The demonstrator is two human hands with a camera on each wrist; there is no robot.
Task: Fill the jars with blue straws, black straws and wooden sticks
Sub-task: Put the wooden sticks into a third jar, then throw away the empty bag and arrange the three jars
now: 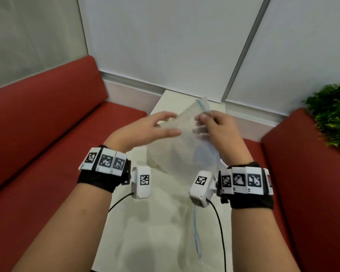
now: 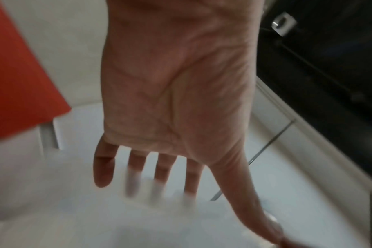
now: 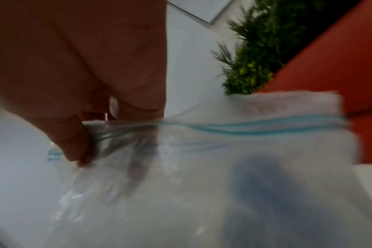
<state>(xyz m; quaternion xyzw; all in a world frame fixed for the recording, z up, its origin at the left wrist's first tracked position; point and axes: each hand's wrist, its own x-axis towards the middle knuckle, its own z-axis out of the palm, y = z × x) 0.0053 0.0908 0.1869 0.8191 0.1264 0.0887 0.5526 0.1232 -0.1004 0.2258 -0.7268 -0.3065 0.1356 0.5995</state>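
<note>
Red sofa [image 1: 47,122] left of a white table [image 1: 165,222], green plant [image 1: 334,118] at far right.

Red sofas [image 1: 47,118] flank the white table [image 1: 145,222]; a plastic bag [image 1: 177,146] hangs midway.

Red sofas [image 1: 47,118] flank a white table [image 1: 145,222] below pale, perhaps frosted, panels [image 1: 165,46]; greenery [image 1: 330,114] right.

My bag [image 1: 182,138] clear, blue zip strip. Sofa [image 1: 47,114] red. Table [image 1: 157,222] white. Plant [image 1: 334,114] green, yellow flecks. My wristbands [image 1: 98,179] black, markers black-and-white.
</note>
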